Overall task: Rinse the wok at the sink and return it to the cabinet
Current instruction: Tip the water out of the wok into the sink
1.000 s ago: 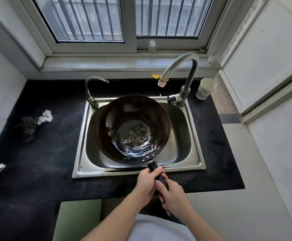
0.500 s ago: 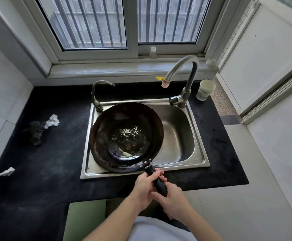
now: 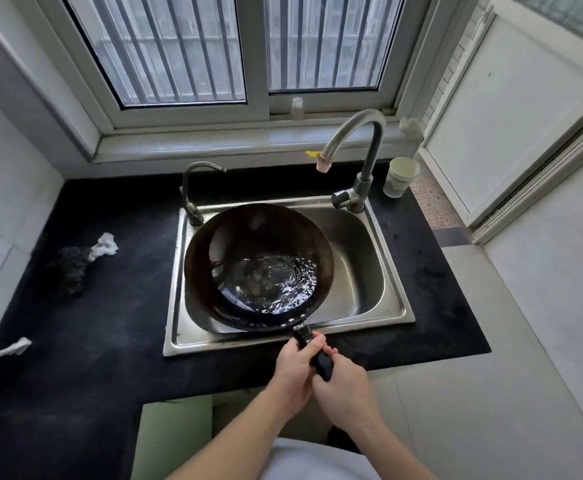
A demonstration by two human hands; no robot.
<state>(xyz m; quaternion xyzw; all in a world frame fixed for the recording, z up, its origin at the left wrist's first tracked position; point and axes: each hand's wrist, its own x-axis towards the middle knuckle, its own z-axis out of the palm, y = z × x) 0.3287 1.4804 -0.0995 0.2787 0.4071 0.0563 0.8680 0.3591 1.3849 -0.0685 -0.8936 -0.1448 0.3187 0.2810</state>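
A dark round wok (image 3: pixel 210 268) sits over the left part of the steel sink (image 3: pixel 369 271), with water rippling in its bottom. Its black handle (image 3: pixel 312 348) points toward me over the sink's front rim. My left hand (image 3: pixel 295 372) grips the handle close to the wok, and my right hand (image 3: pixel 347 389) grips the handle's end just behind it. The tall curved tap (image 3: pixel 356 140) stands at the sink's back right, its spout beyond the wok's far rim; no stream of water shows.
A smaller tap (image 3: pixel 193 188) stands at the sink's back left. A paper cup (image 3: pixel 401 176) is on the black counter (image 3: pixel 110 323) right of the tall tap. A dark scrubber (image 3: pixel 70 265) and white scraps (image 3: pixel 104 245) lie to the left. A barred window is behind.
The wok has swung from the sink's middle to its left side, and the water in it has sloshed round. Both hands keep their grip on the handle.
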